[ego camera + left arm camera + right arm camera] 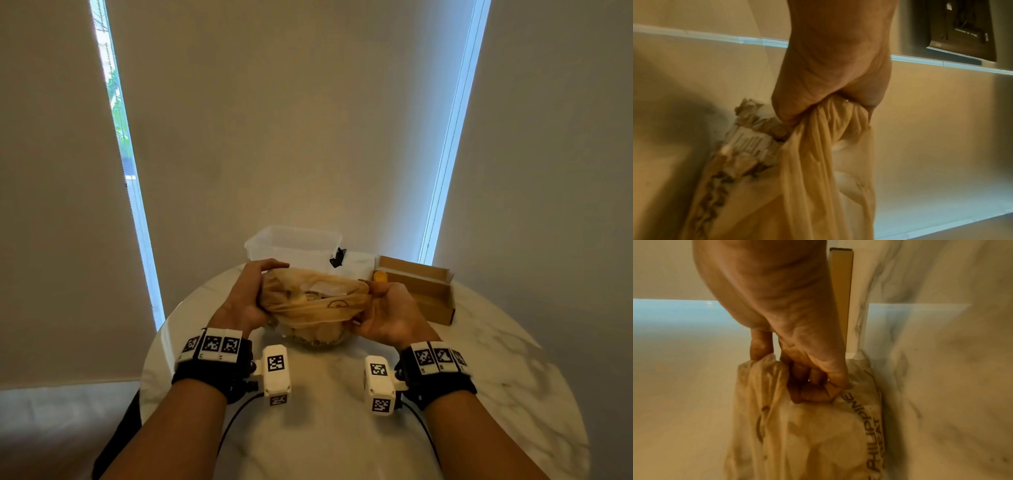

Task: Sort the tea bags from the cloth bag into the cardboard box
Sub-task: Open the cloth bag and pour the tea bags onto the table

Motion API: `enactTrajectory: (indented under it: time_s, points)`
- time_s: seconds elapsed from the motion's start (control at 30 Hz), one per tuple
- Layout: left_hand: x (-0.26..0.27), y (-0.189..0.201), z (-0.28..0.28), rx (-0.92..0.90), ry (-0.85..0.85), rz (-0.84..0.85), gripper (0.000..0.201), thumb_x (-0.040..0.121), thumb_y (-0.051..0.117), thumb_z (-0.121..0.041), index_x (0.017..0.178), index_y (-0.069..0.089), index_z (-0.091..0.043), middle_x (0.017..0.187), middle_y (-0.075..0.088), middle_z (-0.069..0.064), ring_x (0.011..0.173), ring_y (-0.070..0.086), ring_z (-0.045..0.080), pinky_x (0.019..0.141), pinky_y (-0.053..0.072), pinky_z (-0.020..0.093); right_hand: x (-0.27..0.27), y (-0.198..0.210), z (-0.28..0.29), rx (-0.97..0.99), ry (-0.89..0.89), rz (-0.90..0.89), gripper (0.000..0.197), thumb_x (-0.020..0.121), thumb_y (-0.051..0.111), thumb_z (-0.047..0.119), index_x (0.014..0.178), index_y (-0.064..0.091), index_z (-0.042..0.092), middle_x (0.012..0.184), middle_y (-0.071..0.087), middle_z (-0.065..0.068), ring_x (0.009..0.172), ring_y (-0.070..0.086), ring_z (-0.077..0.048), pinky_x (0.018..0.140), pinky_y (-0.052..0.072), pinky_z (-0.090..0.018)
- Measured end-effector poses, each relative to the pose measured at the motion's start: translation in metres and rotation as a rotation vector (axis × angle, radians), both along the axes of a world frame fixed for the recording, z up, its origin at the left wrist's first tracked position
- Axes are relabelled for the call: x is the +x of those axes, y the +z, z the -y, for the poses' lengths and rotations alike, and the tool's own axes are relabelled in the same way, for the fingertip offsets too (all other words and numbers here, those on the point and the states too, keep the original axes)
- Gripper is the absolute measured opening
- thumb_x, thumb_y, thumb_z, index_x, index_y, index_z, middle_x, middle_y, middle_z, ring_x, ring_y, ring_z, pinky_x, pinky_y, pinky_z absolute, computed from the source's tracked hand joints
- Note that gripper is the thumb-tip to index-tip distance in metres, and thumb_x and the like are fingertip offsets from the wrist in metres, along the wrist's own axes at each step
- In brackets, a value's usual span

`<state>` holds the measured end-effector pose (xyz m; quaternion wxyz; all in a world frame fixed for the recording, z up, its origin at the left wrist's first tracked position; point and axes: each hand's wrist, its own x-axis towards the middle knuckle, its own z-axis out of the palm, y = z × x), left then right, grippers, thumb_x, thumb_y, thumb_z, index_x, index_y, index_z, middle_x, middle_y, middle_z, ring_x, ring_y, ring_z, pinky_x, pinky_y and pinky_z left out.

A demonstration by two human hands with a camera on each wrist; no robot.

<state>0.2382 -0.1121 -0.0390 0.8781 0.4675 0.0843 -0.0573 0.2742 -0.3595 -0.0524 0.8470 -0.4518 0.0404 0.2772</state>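
Both hands have a clenched grip on the cloth bag [313, 301], which sits mid-worktop with its mouth being stretched wide: the left hand [248, 296] has bunched fabric at one side of the rim, the right hand [388, 310] has fingers curled round the other side. Tea bags [750, 139] show through the thin fabric and at the opening as crumpled paper packets. The cardboard box [423, 289] stands open just beyond the right hand, with a yellow item [380, 275] at its near end; a clear plastic container [294, 245] sits behind the bag.

The risk I see is the sheer fabric: pulled too hard, the bag could lift or tip and spill packets across the marble worktop [496, 359]. Reaching in requires letting go with one hand, and the mouth may then collapse shut. The right hand also sits near the box and could knock it.
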Motion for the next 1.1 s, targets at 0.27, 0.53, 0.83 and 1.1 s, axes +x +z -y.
enactTrajectory:
  time_s: [0.27, 0.53, 0.83, 1.1]
  points:
    - [0.006, -0.016, -0.001, -0.157, 0.048, 0.088, 0.040, 0.106, 0.057, -0.038, 0.130, 0.070, -0.009, 0.123, 0.074, 0.013, 0.115, 0.069, 0.032, 0.099, 0.058, 0.048, 0.011, 0.019, 0.005, -0.031, -0.206, 0.028, 0.013, 0.101, 0.064, 0.014, 0.114, 0.068, 0.011, 0.106, 0.070, -0.012, 0.099, 0.064, -0.028, 0.078, 0.057, -0.044]
    - [0.017, -0.026, 0.016, -0.334, 0.054, -0.027, 0.031, 0.107, 0.052, -0.027, 0.125, 0.064, -0.005, 0.119, 0.070, 0.018, 0.108, 0.067, 0.030, 0.067, 0.066, 0.047, 0.013, 0.012, -0.001, 0.040, -0.326, -0.132, 0.019, 0.107, 0.043, -0.007, 0.108, 0.062, -0.004, 0.101, 0.068, -0.025, 0.093, 0.067, -0.035, 0.101, 0.057, -0.049]
    - [0.016, -0.026, 0.015, 0.101, -0.035, 0.036, 0.050, 0.104, 0.059, -0.045, 0.128, 0.073, -0.004, 0.126, 0.073, 0.020, 0.117, 0.070, 0.036, 0.106, 0.053, 0.050, 0.021, -0.012, -0.001, 0.063, -0.272, 0.020, 0.032, 0.110, 0.051, 0.022, 0.130, 0.070, 0.006, 0.117, 0.075, -0.021, 0.109, 0.074, -0.034, 0.100, 0.060, -0.049]
    - [0.027, -0.020, 0.009, 0.862, 0.206, 0.067, 0.047, 0.107, 0.057, -0.044, 0.112, 0.070, 0.000, 0.106, 0.074, 0.017, 0.089, 0.070, 0.028, 0.074, 0.059, 0.037, 0.014, -0.006, -0.016, -0.744, -0.208, 0.484, 0.030, 0.108, 0.059, 0.028, 0.108, 0.068, -0.001, 0.102, 0.070, -0.019, 0.091, 0.063, -0.024, 0.083, 0.053, -0.041]
